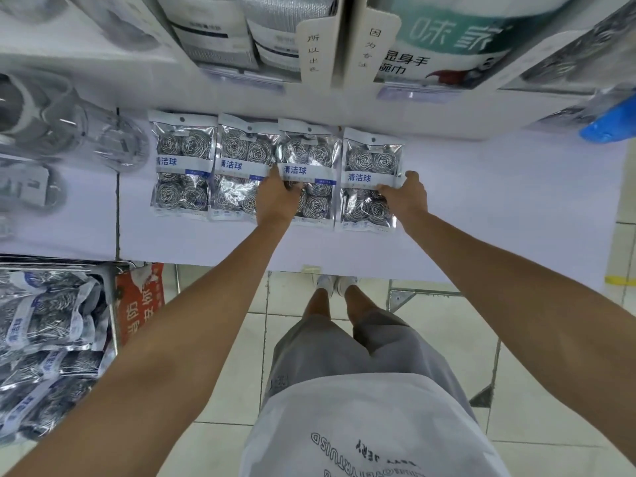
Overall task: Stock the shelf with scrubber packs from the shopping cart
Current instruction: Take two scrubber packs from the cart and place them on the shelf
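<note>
Several silvery scrubber packs with blue-lettered white bands lie side by side on the white shelf (481,208). My left hand (277,197) grips the third pack (309,156) at its left edge. My right hand (406,194) grips the rightmost pack (370,160) at its right edge. Two more packs (182,160) (241,166) lie to the left, untouched. The shopping cart (110,290) at the lower left holds several more scrubber packs (44,325).
An upper shelf with boxed goods (220,32) and a teal-labelled pack (447,39) overhangs the back. Clear plastic containers (79,132) sit at the left. A blue item (609,125) lies at the right. An orange sign (137,304) hangs on the cart. Tiled floor below.
</note>
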Demonstrator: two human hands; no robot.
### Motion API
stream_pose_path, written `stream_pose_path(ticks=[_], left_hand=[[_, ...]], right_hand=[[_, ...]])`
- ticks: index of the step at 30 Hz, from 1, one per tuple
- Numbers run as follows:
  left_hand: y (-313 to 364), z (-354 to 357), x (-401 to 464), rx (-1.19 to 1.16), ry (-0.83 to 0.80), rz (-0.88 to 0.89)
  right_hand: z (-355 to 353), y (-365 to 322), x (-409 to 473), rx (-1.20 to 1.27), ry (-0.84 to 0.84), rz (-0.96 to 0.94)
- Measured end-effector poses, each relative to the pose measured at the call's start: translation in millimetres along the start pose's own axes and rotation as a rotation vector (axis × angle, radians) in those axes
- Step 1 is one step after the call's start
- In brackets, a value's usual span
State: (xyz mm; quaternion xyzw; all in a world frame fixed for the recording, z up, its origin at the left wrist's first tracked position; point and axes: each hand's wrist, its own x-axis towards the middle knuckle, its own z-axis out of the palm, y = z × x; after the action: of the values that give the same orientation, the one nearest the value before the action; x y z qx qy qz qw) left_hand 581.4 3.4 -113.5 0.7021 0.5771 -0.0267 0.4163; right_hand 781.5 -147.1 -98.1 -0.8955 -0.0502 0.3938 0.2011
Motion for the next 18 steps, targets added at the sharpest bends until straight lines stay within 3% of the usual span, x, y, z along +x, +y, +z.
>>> stream_pose_path(ticks=[4, 11, 18], left_hand=[[7, -19, -24, 0.057, -0.024, 0.021], [6, -64, -93, 0.39, 0.02, 0.17], [-23, -96, -187, 0.485, 0.262, 0.195]], right_hand=[[-12, 0, -32, -0.143, -0.038, -0.175], [-29, -18, -111, -0.384, -0.167, -0.516], [-36, -32, -174, -0.525, -0.223, -0.842]])
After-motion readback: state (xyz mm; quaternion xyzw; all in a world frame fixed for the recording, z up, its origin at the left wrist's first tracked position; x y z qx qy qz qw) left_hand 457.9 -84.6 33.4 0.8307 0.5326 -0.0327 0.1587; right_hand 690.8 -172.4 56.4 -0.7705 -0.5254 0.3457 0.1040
